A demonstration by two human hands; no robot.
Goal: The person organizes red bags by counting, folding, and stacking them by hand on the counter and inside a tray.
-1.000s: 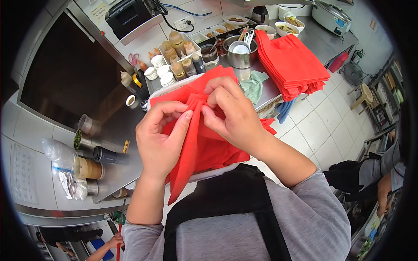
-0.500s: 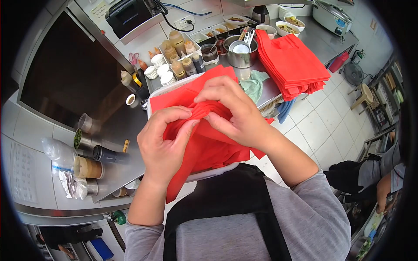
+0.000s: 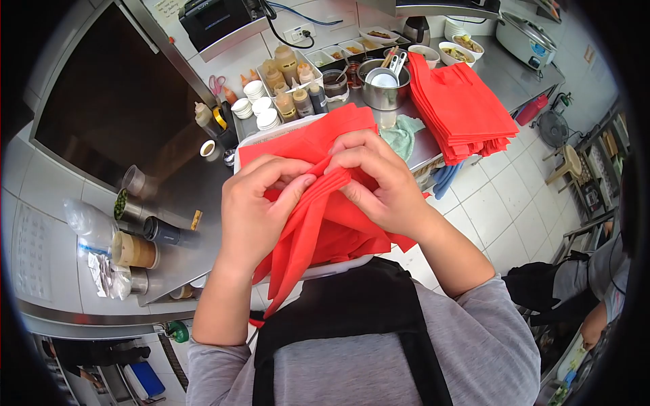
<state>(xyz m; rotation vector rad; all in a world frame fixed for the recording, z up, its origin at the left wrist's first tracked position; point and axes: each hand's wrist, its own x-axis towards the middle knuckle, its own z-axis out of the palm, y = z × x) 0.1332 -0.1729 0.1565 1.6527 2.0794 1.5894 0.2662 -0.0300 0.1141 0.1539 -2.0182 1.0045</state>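
Between my two hands is a red fabric bag [image 3: 303,233], gathered into folds at the top and hanging down toward my apron. My left hand [image 3: 257,206] pinches the gathered folds with thumb and fingers. Close beside it, my right hand [image 3: 382,179] pinches the same bunch from the other side. More red fabric [image 3: 349,122] lies beneath and behind my hands, over a white plastic container [image 3: 338,271] whose rim partly shows. Where one piece of red fabric ends and another begins is hard to make out.
A stack of red bags [image 3: 464,95] lies on the steel counter to the right, by a green cloth [image 3: 404,135] and a steel pot [image 3: 386,91]. Sauce bottles [image 3: 286,64] and white cups [image 3: 267,120] stand behind. A tumbler [image 3: 166,231] is left. Another person [image 3: 589,284] is at right.
The red fabric has been drawn into a tighter bunch, and its long folds now hang lower between my hands. Both hands have turned slightly; the view has shifted a little.
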